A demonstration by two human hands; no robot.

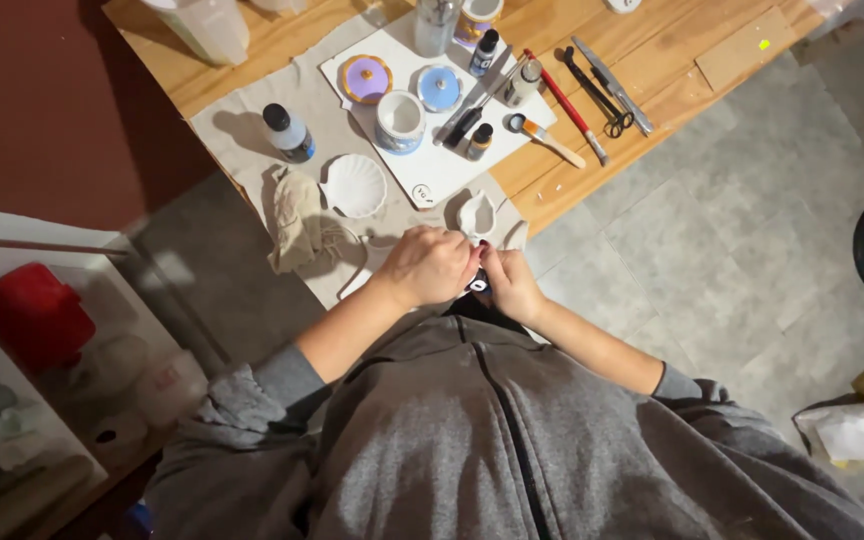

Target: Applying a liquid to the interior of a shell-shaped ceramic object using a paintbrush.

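Close against the grey zip jacket (492, 440), at the near edge of the desk (652, 60), both hands met over one small thing. The left hand (428, 265) was curled nearly shut, knuckles up, and the right hand (510, 283) pinched in from the other side, fingers closed. Between them sat a small dark bottle (478, 284), of which only a sliver showed; it may have been a paint bottle like those farther off, though the hands hid too much of it to be sure, and I could not tell whether its cap was on or off.

If it was being opened, the work called for one hand to hold the body firm and upright while the other turned only the cap, and for keeping it over the cloth (242, 135) and not over the lap, so any drip landed there.

Just beyond the knuckles lay a small white dish (476, 214), touching nothing that I could see. To its left rested a white shell dish (354, 186) and a crumpled rag (297, 220). Farther on, a white board (432, 170) carried a white pot (400, 121), a purple lid (366, 79), a blue lid (439, 88) and several little bottles. Past the board, on bare wood, lay a red-handled brush (567, 105), a wooden-handled brush (547, 135) and scissors (597, 95).
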